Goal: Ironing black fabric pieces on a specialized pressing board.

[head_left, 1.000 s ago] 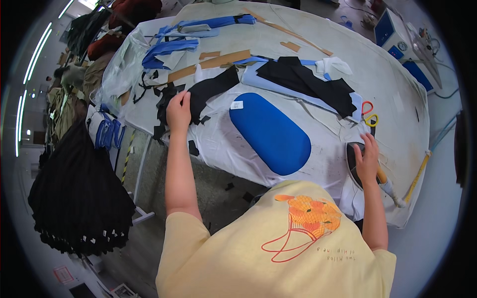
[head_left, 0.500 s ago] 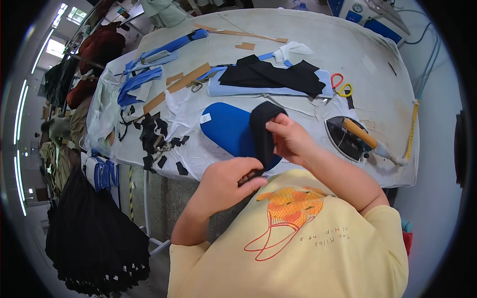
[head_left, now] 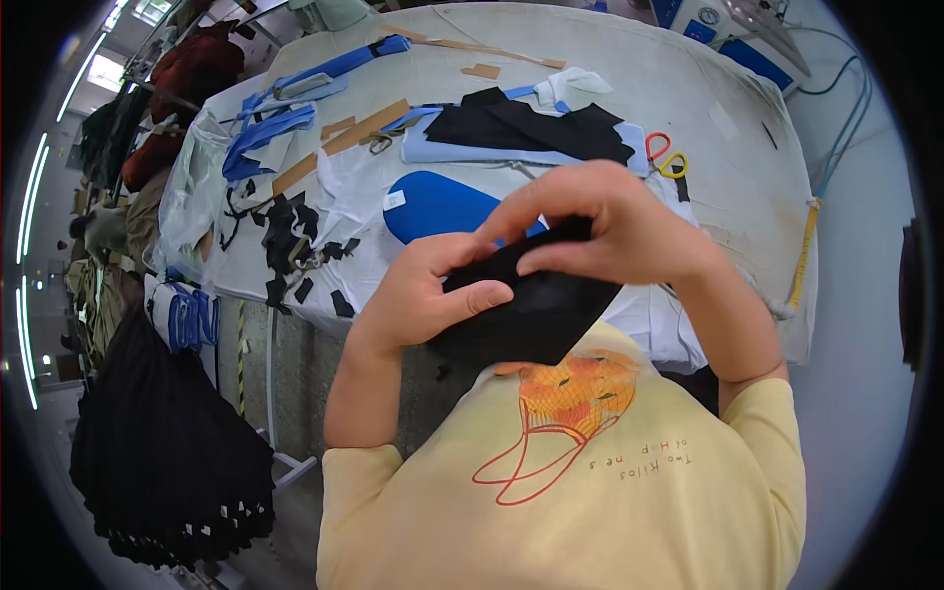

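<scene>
A piece of black fabric (head_left: 521, 320) is held up in front of my chest, over the table's near edge. My left hand (head_left: 438, 285) is closed on its left side, thumb lying over the cloth. On the upper right edge my right hand (head_left: 600, 221) grips it, thumb on the near face and fingers curled over the top. Just beyond the hands lies a rounded blue board (head_left: 433, 204) with a small white tag, partly hidden by them. The iron seen at the right earlier is now almost wholly behind my right arm.
Black fabric pieces (head_left: 531, 128) lie on a light blue stack at the table's (head_left: 733, 59) middle, beside scissors (head_left: 667, 157) with red and yellow handles. Black scraps (head_left: 288, 236), a brown strip (head_left: 344, 143) and blue cloth (head_left: 270, 133) spread leftward. A black garment bundle (head_left: 167, 442) hangs at left.
The black fabric has gone from a narrow folded loop over the blue board to a wider, spread piece nearer my chest. My right hand has risen and turned palm down, covering the iron.
</scene>
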Demonstrator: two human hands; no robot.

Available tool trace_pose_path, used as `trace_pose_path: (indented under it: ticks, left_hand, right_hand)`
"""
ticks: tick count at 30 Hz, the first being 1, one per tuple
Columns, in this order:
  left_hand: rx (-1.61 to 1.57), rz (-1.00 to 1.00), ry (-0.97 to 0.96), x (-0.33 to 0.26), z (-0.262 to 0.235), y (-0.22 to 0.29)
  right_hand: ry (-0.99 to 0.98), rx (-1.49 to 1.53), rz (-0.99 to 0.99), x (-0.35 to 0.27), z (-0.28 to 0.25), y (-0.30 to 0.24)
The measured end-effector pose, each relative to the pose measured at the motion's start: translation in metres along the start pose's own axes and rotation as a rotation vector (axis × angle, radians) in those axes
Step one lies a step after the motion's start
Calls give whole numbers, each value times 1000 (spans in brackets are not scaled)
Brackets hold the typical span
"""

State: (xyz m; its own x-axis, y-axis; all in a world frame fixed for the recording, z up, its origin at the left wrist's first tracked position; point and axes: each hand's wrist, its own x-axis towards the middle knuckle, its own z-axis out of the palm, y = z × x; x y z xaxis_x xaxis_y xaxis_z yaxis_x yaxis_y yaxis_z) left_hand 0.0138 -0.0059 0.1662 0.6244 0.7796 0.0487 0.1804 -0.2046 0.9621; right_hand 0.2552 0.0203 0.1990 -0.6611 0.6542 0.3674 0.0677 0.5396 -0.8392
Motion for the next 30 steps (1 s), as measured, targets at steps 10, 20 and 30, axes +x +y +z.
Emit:
trace_pose_path:
  ticks: [10, 20, 30]
  left_hand:
    - [-407, -230, -38, -30, -3, -8]
    - [-343, -531, -48, -62, 44, -78]
    - [327, -344, 419, -61, 109, -152]
  right_hand:
    - [-283, 135, 396, -27, -22, 25]
    - [-607, 8, 599, -49, 4, 64]
    - [-292, -254, 480, -105, 26, 174]
